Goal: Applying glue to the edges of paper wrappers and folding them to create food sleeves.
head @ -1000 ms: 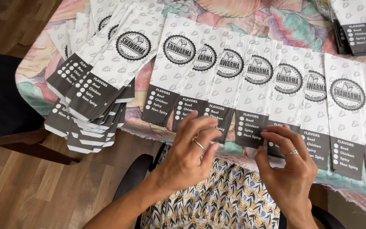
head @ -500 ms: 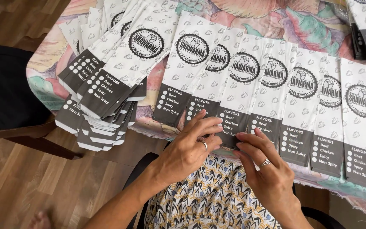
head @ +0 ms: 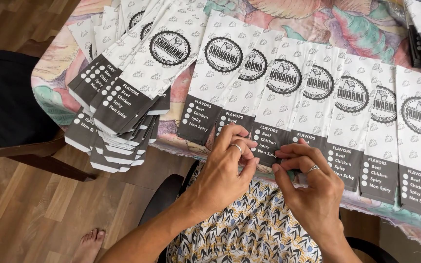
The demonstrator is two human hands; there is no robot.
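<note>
- At the table's near edge [head: 181, 148], the left hand [head: 222, 168] and right hand [head: 310, 187] pinch the dark bottom flap of one white paper sleeve [head: 271, 104].
- The sleeve lies in an overlapping row across the floral tablecloth [head: 361, 27].
- A fanned stack of sleeves [head: 123, 92] overhangs the corner beside a dark chair [head: 10, 107].

Soft, even daylight is filling the scene, bright without harsh glare. The white paper sleeves [head: 317, 92] are reading cleanly, their print staying sharp. Faint shadows are falling just below the sleeves' dark lower ends and under the fanned stack [head: 123, 97] left of them. The wooden floor [head: 30, 214] beneath the stack is looking slightly dimmer.
</note>
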